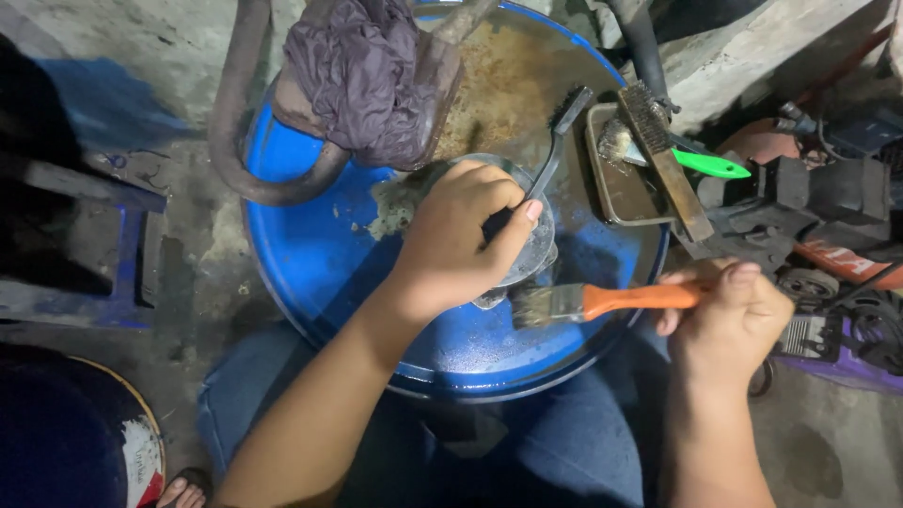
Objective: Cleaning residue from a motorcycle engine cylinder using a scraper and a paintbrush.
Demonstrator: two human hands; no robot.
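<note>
our left hand (pixel 461 235) grips a round metal part (pixel 527 259), perhaps a housing | our right hand (pixel 734 320) holds orange-handled paintbrush (pixel 602 301) | both over blue drum lid (pixel 320 263)

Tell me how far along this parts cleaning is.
Midway, by the look of it. The left hand steadies a metal part on the blue drum lid; the right hand works the orange-handled brush against it. The lid is wet and grimy. Wire brushes lie in the tray, unused.

Two bare forearms with no sleeves, blue denim trousers (pixel 564 452) over the lap, bare toes in a sandal (pixel 183 491) near left.
</note>
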